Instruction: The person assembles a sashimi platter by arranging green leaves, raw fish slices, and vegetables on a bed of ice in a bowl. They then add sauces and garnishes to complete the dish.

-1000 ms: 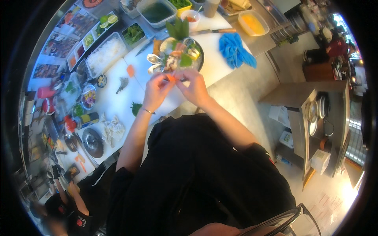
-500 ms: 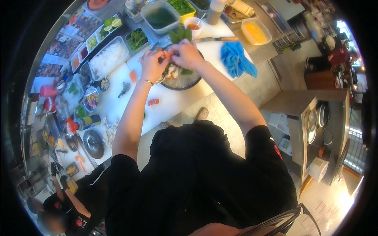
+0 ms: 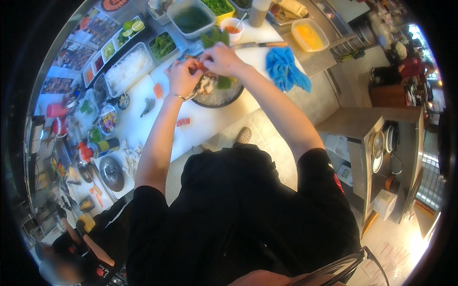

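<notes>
Over the left side of a round dark bowl of crushed ice (image 3: 210,99), both my hands work close together. My left hand (image 3: 183,79) and my right hand (image 3: 221,61) pinch at a soft orange slice, which looks like salmon (image 3: 198,65); fingers hide much of it. Pale pieces of seafood (image 3: 205,86) lie on the ice just below the hands. A green leaf (image 3: 223,82) rests beside them, and more upright leaves (image 3: 213,38) stand at the far rim. On the white board, an orange fish piece (image 3: 158,90) and a red block (image 3: 183,122) lie near my left forearm.
Right of the bowl are a blue cloth (image 3: 287,69) and a knife (image 3: 260,45). Containers of shredded white strands (image 3: 128,69), green leaves (image 3: 163,46) and yellow liquid (image 3: 309,36) stand behind. A co-worker (image 3: 81,250) is at the lower left.
My hands have shifted slightly left, and the right hand has drawn up a little. More of the seafood and the leaf on the ice shows now.
</notes>
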Demonstrator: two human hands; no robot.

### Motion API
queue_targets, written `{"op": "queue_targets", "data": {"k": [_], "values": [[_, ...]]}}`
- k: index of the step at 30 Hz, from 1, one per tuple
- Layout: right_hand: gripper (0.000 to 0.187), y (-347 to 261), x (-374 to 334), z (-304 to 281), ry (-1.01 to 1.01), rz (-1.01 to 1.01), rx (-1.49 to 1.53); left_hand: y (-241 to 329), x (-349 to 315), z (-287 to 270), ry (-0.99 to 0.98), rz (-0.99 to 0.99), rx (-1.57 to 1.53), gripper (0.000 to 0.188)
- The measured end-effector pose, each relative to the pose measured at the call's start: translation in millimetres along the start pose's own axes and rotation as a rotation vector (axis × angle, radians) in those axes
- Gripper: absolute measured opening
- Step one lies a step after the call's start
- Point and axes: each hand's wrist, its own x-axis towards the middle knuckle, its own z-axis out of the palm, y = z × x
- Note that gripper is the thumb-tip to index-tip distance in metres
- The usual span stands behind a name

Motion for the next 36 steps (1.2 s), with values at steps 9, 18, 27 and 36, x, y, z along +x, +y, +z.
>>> {"op": "queue_targets", "data": {"k": [9,18,27,36], "values": [[0.018,-9.4,-6.2,13.1,0.042,0.029,-0.018,-7.4,5.1,-0.6,0.007,0.101,0.0,0.028],[0.023,-12.3,-9.8,16.8,0.032,0.021,0.019,-12.2,-5.7,-4.2,0.055,0.038,-0.243,0.039],[0.019,-27.6,-0.9,15.2,-0.053,0.027,-0.136,-2.1,-1.2,-3.1,0.01,-0.031,-0.198,0.059],[0.018,-17.2,-7.2,15.1,0.042,-0.015,-0.128,2.4,-1.9,1.9,0.035,-0.071,-0.329,0.057]]}}
